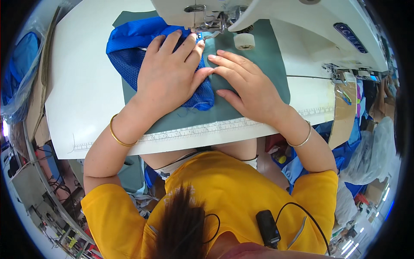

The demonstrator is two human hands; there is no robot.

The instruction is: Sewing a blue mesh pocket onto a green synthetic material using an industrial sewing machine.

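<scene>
A blue piece [125,36] of smooth fabric and mesh lies bunched under the needle area [211,23] of a white sewing machine [293,21]. My left hand [166,71] presses down on it with spread fingers, their tips close beside the presser foot. To the right, my right hand [254,86] lies on the grey-green mat [271,56] with fingers stretched out and nothing in them. Its fingertips come up to my left thumb, by the right edge of the mesh. Part of the fabric is hidden beneath my left hand.
A printed ruler strip [198,129] runs along the front of the white table [77,86]. Beside the needle area is a white roller [244,41]. Blue goods in clear plastic [19,73] stand at the left; cardboard [345,112] and plastic bags [371,151] are at the right.
</scene>
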